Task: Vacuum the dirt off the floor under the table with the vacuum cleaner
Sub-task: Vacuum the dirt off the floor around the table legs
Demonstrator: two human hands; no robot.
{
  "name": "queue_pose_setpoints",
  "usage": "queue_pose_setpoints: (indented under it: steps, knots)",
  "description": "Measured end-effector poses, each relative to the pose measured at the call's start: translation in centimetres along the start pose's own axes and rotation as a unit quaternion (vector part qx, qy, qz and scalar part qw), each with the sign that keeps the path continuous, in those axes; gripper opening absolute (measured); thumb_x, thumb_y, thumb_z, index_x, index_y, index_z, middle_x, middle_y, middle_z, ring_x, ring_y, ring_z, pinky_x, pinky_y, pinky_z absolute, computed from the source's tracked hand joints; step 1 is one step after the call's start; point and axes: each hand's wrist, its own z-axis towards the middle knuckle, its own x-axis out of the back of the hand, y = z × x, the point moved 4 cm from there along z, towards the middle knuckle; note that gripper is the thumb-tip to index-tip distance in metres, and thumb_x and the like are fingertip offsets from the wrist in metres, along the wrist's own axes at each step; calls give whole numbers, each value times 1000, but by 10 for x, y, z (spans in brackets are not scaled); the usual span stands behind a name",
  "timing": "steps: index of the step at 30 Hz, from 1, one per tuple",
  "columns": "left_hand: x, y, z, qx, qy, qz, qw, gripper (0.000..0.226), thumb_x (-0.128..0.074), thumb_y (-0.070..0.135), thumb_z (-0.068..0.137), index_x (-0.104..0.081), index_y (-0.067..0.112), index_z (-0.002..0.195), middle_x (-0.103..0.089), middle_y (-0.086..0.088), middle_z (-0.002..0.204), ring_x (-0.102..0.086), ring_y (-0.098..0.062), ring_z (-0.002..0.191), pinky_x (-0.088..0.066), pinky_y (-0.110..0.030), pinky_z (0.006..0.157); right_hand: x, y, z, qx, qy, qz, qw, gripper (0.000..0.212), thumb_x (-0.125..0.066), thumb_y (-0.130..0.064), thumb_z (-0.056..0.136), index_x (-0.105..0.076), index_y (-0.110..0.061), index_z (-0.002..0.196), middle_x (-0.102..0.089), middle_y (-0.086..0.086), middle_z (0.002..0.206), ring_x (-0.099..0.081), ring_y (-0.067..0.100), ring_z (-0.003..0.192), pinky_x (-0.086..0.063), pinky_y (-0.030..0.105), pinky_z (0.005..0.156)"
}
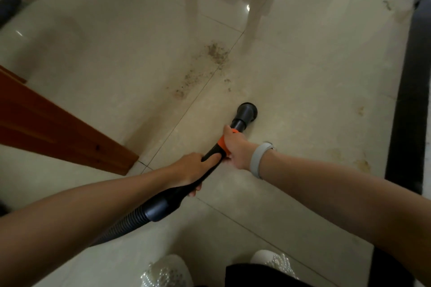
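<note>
Tiled floor (303,77) — scattered dirt (215,52).

2 hands (193,168), 1 vac nozzle (247,112), 2 shoes (168,270)

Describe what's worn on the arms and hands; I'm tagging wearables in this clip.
Both forearms are bare, with no sleeves in view. The left hand has no glove, ring or band that shows. The right hand is also ungloved; a smooth, pale grey wristband circles its wrist. No markings can be made out.

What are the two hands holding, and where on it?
Both hold the vacuum cleaner wand. The left hand grips its black handle, just ahead of the ribbed hose. The right hand grips the orange collar, behind the round nozzle.
</note>
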Motion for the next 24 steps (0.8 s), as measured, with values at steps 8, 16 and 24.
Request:
queue_pose_setpoints:
  steps: [8,16,24]
  knots:
    - [4,-17,22,-18,87,-70,994,44,-36,58,94,-51,16,92,-60,-3,62,-54,-14,45,-50,-25,55,-25,-28,5,-29,-37,-63,997,39,-45,-33,97,-40,-10,127,-53,10,105,-55,27,87,-48,37,65]
    - [23,2,18,-18,82,-110,990,47,-35,54,96,-50,10,106,-60,-7,64,-54,-14,42,-46,-21,44,-27,-51,11,-21,-46,-80,995,29,-47,-31,96,-42,-10,115,-53,9,92,-56,25,78,-50,38,73]
    - [21,17,23,-84,86,-58,991,47,-33,56,96,-53,14,89,-66,-1,70,-61,-16,57,-54,-29,67,-9,-90,24,12,-51,-143,988,28,-47,-34,96,-42,-10,111,-54,10,91,-59,24,76,-50,36,53]
